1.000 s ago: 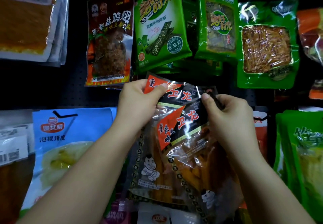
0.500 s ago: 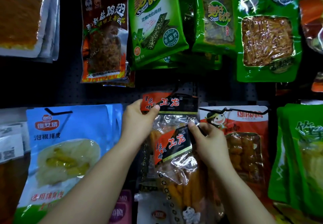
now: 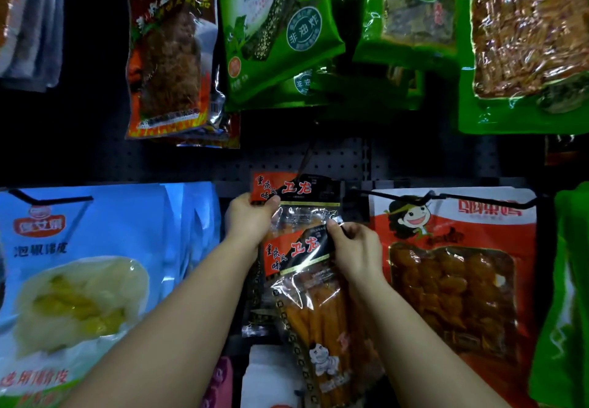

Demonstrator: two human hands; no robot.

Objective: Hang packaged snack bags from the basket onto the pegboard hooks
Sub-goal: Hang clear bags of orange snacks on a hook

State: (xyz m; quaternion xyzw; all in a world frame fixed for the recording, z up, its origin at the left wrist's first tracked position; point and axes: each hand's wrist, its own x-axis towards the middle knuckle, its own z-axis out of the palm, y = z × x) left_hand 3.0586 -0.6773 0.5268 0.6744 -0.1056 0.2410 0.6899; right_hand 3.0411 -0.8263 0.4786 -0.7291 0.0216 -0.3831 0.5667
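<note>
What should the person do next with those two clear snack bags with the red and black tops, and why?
Probably slide the upper clear bag with the red and black header, pinched by the left hand, onto the thin dark hook that seems to sit just above it on the grey pegboard. Its top is level with that spot, while the right hand holds the second matching bag lower, waiting.
</note>
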